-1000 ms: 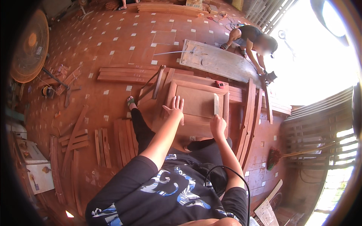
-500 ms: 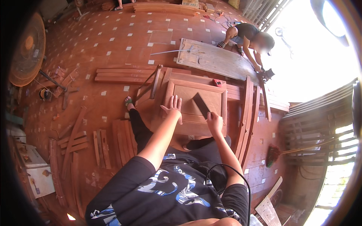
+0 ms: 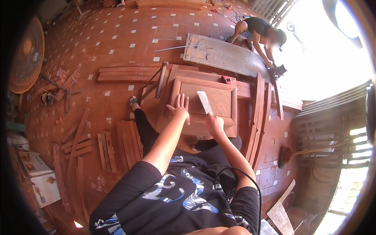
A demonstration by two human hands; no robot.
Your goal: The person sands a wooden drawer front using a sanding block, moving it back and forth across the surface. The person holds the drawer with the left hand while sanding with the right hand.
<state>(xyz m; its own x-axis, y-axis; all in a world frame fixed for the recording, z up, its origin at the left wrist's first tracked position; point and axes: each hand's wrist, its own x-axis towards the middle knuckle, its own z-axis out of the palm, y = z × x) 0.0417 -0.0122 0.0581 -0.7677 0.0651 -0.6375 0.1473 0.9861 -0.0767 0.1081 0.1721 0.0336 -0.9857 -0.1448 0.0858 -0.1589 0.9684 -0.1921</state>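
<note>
A wooden panel door with a raised frame lies in front of me on a wooden support. My left hand rests on its left side, fingers spread and nothing in them. My right hand is closed round the near end of a flat-bladed hand tool. Its broad, straight blade points away from me over the panel's middle and catches the light. Whether it is a chisel or a scraper I cannot tell, nor whether the blade touches the wood. A small red tool sits on the panel's far right corner.
Long boards lie on the right, with more boards beyond the panel. Offcuts litter the left floor near a standing fan. At the far right a co-worker bends over a large wooden slab.
The blade has turned from dark to bright and swung a little to the left. My right hand has shifted left and slightly nearer me. My left hand stays on the panel.
</note>
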